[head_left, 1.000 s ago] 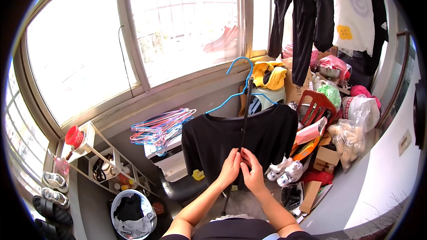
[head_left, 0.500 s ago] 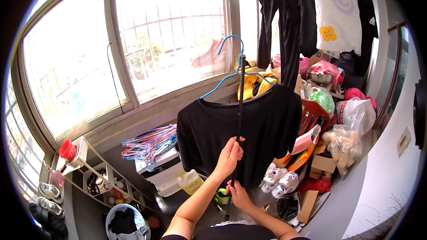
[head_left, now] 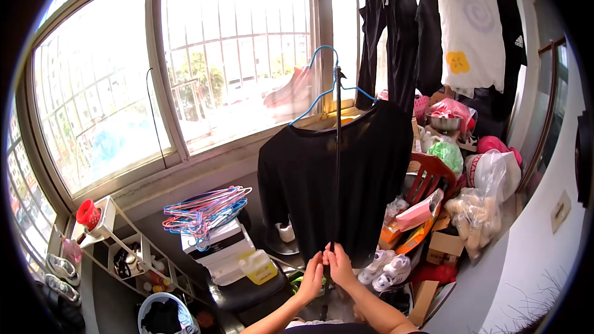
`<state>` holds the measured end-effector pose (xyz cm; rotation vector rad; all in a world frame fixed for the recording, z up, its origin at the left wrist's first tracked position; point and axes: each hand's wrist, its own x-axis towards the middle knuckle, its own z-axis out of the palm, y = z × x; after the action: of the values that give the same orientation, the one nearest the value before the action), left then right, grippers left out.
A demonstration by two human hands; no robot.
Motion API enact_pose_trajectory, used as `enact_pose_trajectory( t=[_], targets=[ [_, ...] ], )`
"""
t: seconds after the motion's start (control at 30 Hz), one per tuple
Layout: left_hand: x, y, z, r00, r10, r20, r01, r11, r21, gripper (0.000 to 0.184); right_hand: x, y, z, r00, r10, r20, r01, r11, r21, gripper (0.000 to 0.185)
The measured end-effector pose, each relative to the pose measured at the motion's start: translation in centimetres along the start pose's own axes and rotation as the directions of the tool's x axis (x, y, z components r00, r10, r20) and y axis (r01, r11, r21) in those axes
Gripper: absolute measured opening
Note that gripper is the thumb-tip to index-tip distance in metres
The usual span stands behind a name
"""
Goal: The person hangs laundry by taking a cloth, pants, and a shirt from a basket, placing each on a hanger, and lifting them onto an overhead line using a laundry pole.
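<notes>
A black T-shirt hangs on a blue hanger, raised in front of me near the window. A long black pole runs up along the shirt, and its forked tip supports the hanger. My right hand is closed round the lower part of the pole. Just beside it, my left hand also closes on the pole, its fingertips close to the right hand's. Below the hands, the pole's lower end comes down near my body.
Black trousers and a white patterned cloth hang at upper right. Left stand a pile of hangers, a yellow-labelled jug, a white shelf and a laundry bucket. A red chair, shoes and bags crowd the right.
My left hand has slid down the pole to join the right hand. The shirt has swung slightly, and the hanger's right arm has risen. The view has shifted a little.
</notes>
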<state>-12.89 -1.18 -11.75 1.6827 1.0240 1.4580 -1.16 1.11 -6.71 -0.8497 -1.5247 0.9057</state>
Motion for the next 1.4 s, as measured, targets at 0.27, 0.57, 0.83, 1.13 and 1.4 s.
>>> enact_pose_trajectory(
  t=[0.27,0.57,0.83,1.13,1.4],
  targets=[
    [-0.5,-3.5,0.7,0.951,-0.238,0.199,0.272,0.948,-0.166,0.03,7.1,-1.2,0.0,0.998,-0.056,-0.001,0.056,0.989,0.135,0.011],
    [5.7,-6.4,-0.1,0.99,-0.138,-0.013,0.138,0.99,-0.026,0.034,15.3,-4.0,-0.3,0.992,-0.122,-0.007,0.122,0.992,0.027,0.019],
    [14.0,-5.9,0.5,0.999,0.044,-0.016,-0.045,0.993,-0.106,0.038,19.6,-1.7,-1.3,0.986,-0.156,-0.065,0.162,0.982,0.095,0.03],
    [25.8,-0.6,1.1,0.993,0.116,0.037,-0.104,0.965,-0.241,0.031,18.9,3.1,-3.6,0.956,-0.144,-0.255,0.094,0.976,-0.197,0.031],
    [34.6,4.1,3.0,0.979,0.175,0.108,-0.097,0.855,-0.509,0.025,19.5,7.0,-4.6,0.969,-0.058,-0.241,-0.014,0.957,-0.29,0.031]
  ],
)
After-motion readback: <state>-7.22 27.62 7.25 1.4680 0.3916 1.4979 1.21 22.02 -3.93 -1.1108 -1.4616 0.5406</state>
